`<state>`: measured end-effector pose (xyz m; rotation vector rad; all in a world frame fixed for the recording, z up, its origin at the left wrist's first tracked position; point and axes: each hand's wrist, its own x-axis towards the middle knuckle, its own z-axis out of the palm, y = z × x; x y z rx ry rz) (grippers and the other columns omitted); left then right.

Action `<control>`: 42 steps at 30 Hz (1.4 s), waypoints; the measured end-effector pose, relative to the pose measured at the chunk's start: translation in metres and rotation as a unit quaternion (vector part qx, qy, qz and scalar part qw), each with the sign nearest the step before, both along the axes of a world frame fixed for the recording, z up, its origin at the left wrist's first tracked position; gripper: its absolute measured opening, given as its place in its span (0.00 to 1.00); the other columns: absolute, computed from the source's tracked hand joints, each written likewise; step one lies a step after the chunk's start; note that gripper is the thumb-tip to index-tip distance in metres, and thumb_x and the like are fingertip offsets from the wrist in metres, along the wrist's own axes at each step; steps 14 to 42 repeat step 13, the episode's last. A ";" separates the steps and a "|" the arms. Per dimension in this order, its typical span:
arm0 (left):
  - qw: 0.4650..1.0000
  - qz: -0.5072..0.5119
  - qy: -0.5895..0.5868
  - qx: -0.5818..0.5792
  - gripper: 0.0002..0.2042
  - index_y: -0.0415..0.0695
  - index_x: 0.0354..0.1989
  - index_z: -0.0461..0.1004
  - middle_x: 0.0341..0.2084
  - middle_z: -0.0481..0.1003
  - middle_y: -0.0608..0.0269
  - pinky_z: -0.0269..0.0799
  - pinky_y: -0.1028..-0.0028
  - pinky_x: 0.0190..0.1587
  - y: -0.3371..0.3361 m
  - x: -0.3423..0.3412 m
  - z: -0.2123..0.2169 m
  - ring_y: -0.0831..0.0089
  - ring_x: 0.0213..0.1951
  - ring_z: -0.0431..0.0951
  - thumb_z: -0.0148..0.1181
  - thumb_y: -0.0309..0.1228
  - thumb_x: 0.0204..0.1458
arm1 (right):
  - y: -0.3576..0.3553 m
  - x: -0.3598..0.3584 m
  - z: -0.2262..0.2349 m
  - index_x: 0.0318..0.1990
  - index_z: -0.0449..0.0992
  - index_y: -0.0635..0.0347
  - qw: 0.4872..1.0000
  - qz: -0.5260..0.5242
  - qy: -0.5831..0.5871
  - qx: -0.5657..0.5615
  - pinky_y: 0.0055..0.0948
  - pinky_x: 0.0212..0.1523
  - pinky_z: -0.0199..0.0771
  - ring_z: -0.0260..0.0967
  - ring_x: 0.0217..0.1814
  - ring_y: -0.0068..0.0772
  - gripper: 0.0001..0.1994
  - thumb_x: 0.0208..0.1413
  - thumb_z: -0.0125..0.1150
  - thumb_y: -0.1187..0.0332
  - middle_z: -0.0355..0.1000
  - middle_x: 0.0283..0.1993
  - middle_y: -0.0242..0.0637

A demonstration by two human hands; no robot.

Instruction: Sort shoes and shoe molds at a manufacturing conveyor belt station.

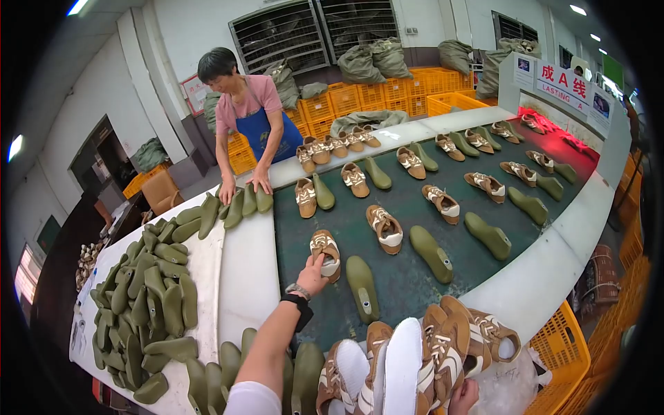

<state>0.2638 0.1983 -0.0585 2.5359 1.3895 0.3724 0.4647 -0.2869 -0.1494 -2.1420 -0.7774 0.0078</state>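
Note:
My left hand (pixel 312 275) reaches across the table and grips the heel opening of a brown and white sneaker (pixel 324 243) on the dark green belt (pixel 332 221). Right of it lies a green shoe last (pixel 361 283). My right hand (pixel 465 397) shows only partly at the lower edge, its fingers curled beside a cluster of brown sneakers (pixel 449 346); whatever it holds is hidden. White insoles (pixel 403 363) stick up from that cluster. More green lasts (pixel 308 373) stand near my left forearm.
Green lasts (pixel 138 297) are heaped on the white table at left. Across from me, a person in a blue apron (pixel 263 135) handles several lasts. Sneakers and lasts alternate along the belt toward a red-lit machine opening (pixel 553 131). Yellow crates (pixel 564 353) stand at lower right.

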 end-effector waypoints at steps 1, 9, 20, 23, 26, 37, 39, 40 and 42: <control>1.000 -0.007 -0.005 -0.005 0.32 0.42 0.57 0.60 0.52 0.67 0.46 0.66 0.63 0.53 -0.008 -0.013 0.020 0.53 0.53 0.67 0.64 0.35 0.42 | 0.001 0.002 -0.002 0.40 0.72 0.64 1.000 0.014 -0.001 0.007 0.41 0.41 0.67 0.66 0.41 0.53 0.10 0.52 0.56 0.70 0.69 0.38 0.51; 0.980 -0.200 0.007 0.000 0.26 0.41 0.54 0.65 0.46 0.71 0.46 0.68 0.65 0.51 -0.163 -0.142 0.124 0.52 0.48 0.71 0.62 0.36 0.46 | 0.007 0.007 -0.004 0.32 0.69 0.63 0.996 -0.007 -0.046 0.079 0.37 0.25 0.59 0.60 0.24 0.43 0.06 0.44 0.52 0.79 0.61 0.24 0.41; 0.987 -0.140 0.065 0.047 0.30 0.43 0.54 0.66 0.45 0.71 0.46 0.66 0.62 0.53 -0.262 -0.203 0.119 0.53 0.49 0.72 0.66 0.37 0.41 | 0.006 0.006 -0.003 0.33 0.70 0.63 0.997 0.001 -0.054 0.064 0.37 0.26 0.60 0.62 0.25 0.43 0.06 0.45 0.53 0.79 0.63 0.26 0.42; 0.987 -0.140 0.065 0.047 0.30 0.43 0.54 0.66 0.45 0.71 0.46 0.66 0.62 0.53 -0.262 -0.203 0.119 0.53 0.49 0.72 0.66 0.37 0.41 | 0.006 0.006 -0.003 0.33 0.70 0.63 0.997 0.001 -0.054 0.064 0.37 0.26 0.60 0.62 0.25 0.43 0.06 0.45 0.53 0.79 0.63 0.26 0.42; 0.987 -0.140 0.065 0.047 0.30 0.43 0.54 0.66 0.45 0.71 0.46 0.66 0.62 0.53 -0.262 -0.203 0.119 0.53 0.49 0.72 0.66 0.37 0.41 | 0.006 0.006 -0.003 0.33 0.70 0.63 0.997 0.001 -0.054 0.064 0.37 0.26 0.60 0.62 0.25 0.43 0.06 0.45 0.53 0.79 0.63 0.26 0.42; 0.987 -0.140 0.065 0.047 0.30 0.43 0.54 0.66 0.45 0.71 0.46 0.66 0.62 0.53 -0.262 -0.203 0.119 0.53 0.49 0.72 0.66 0.37 0.41 | 0.006 0.006 -0.003 0.33 0.70 0.63 0.997 0.001 -0.054 0.064 0.37 0.26 0.60 0.62 0.25 0.43 0.06 0.45 0.53 0.79 0.63 0.26 0.42; 0.987 -0.140 0.065 0.047 0.30 0.43 0.54 0.66 0.45 0.71 0.46 0.66 0.62 0.53 -0.262 -0.203 0.119 0.53 0.49 0.72 0.66 0.37 0.41 | 0.006 0.006 -0.003 0.33 0.70 0.63 0.997 0.001 -0.054 0.064 0.37 0.26 0.60 0.62 0.25 0.43 0.06 0.45 0.53 0.79 0.63 0.26 0.42; 0.987 -0.140 0.065 0.047 0.30 0.43 0.54 0.66 0.45 0.71 0.46 0.66 0.62 0.53 -0.262 -0.203 0.119 0.53 0.49 0.72 0.66 0.37 0.41 | 0.006 0.006 -0.003 0.33 0.70 0.63 0.997 0.001 -0.054 0.064 0.37 0.26 0.60 0.62 0.25 0.43 0.06 0.45 0.53 0.79 0.63 0.26 0.42; 0.987 -0.140 0.065 0.047 0.30 0.43 0.54 0.66 0.45 0.71 0.46 0.66 0.62 0.53 -0.262 -0.203 0.119 0.53 0.49 0.72 0.66 0.37 0.41 | 0.006 0.006 -0.003 0.33 0.70 0.63 0.997 0.001 -0.054 0.064 0.37 0.26 0.60 0.62 0.25 0.43 0.06 0.45 0.53 0.79 0.63 0.26 0.42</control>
